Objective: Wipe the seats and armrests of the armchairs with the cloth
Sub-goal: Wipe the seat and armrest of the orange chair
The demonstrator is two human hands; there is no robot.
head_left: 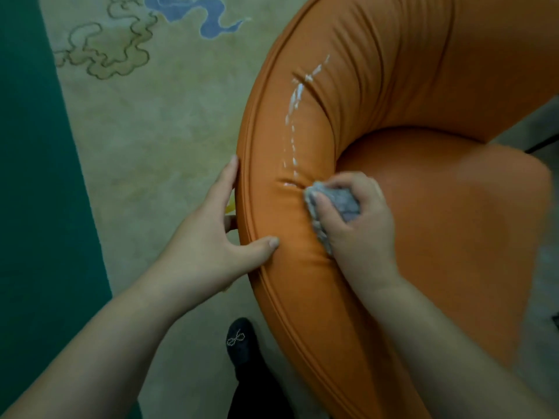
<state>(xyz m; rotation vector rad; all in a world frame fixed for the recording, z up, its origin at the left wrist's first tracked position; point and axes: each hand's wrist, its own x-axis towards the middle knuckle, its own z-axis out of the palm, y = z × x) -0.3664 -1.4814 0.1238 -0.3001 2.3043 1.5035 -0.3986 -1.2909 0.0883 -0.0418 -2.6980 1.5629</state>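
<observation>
Pressing gray cloth onto orange armchair armrest, my right hand fingers curled tight around the wad. White foam streak runs up the armrest beyond my right fingertips, ending just ahead of them at a crease. My left hand is spread flat, fingers apart, bracing the armrest's outer piping, thumb on top. Risk: foam pooling in the crease gets skipped, or the small wad smears it toward the seat cushion beside my knuckles.
</observation>
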